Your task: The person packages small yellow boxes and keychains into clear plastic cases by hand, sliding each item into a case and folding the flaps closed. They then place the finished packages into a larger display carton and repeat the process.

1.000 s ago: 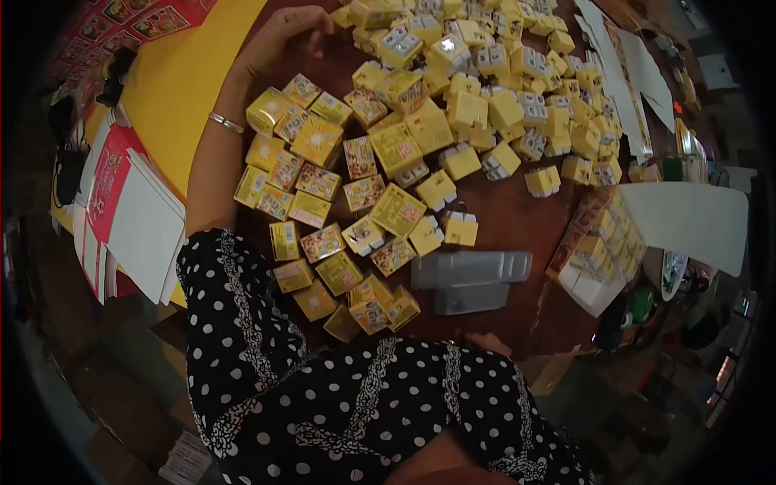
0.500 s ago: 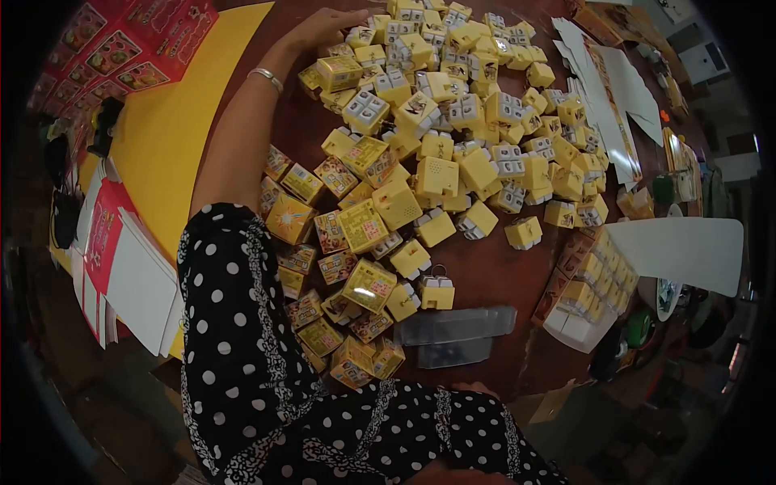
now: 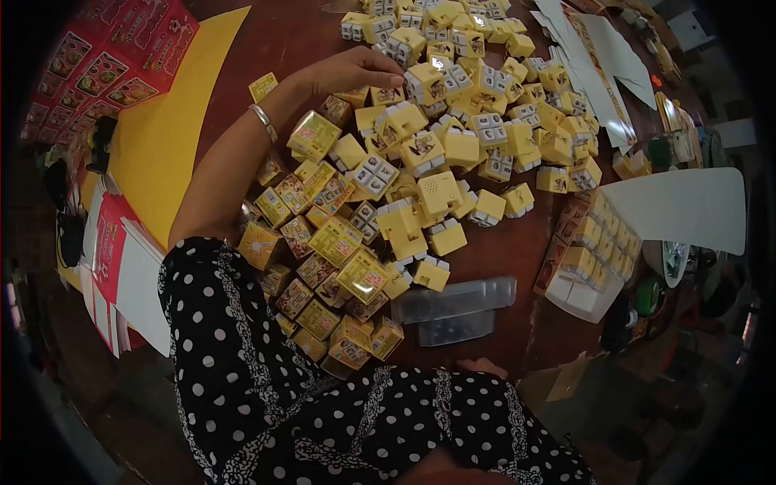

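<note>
My left hand (image 3: 356, 71), with a silver bracelet on its wrist, reaches over the upper left of a big pile of small yellow-and-white units (image 3: 440, 191). Its fingers are curled together against the pile, and whatever they hold is hidden. Below that forearm lie many small printed yellow boxes (image 3: 335, 240), mixed in with the units. Only a small part of my right hand (image 3: 483, 368) shows at the table's near edge, its fingers mostly hidden. Just above it are two clear plastic trays (image 3: 454, 300).
An open box of packed yellow units (image 3: 588, 260) with a white flap (image 3: 687, 212) stands at the right. White sheets (image 3: 626, 69) lie at the upper right. Yellow board (image 3: 166, 137), a red printed box (image 3: 113, 65) and stacked red-and-white cartons (image 3: 129, 275) are on the left.
My left hand has drawn back toward me, and units beside it have shifted nearer the printed boxes. The view has moved slightly. More of my right hand shows at the table edge.
</note>
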`<control>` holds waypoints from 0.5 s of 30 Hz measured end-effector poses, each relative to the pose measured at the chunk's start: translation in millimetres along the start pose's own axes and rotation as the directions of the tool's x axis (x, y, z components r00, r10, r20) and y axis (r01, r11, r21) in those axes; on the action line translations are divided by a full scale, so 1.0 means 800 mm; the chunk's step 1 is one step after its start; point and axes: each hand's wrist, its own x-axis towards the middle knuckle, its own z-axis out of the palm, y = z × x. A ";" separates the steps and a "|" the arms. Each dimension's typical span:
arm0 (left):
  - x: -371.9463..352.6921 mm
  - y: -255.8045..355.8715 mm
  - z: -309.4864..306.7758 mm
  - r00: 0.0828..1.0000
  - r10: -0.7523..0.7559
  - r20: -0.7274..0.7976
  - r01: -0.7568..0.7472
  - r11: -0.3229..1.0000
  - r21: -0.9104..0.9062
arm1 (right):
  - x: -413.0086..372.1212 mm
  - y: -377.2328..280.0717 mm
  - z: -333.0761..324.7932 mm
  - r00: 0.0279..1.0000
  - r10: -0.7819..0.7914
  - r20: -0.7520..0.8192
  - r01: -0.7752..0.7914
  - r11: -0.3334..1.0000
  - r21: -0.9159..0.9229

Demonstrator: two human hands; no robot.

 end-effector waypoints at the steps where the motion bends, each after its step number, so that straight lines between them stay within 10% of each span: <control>1: 0.002 0.008 0.011 1.000 0.001 0.011 -0.001 1.000 0.000 | -0.005 0.001 0.005 1.000 0.000 -0.002 0.000 1.000 0.005; 8: 0.012 0.054 0.053 0.999 0.010 0.053 -0.015 0.995 0.099 | -0.020 -0.038 -0.027 0.999 -0.031 -0.011 0.031 0.999 0.008; 15: -0.033 0.079 0.087 0.993 0.111 -0.029 -0.102 0.971 0.218 | -0.020 -0.054 -0.021 0.805 -0.307 -0.508 0.356 0.935 -0.001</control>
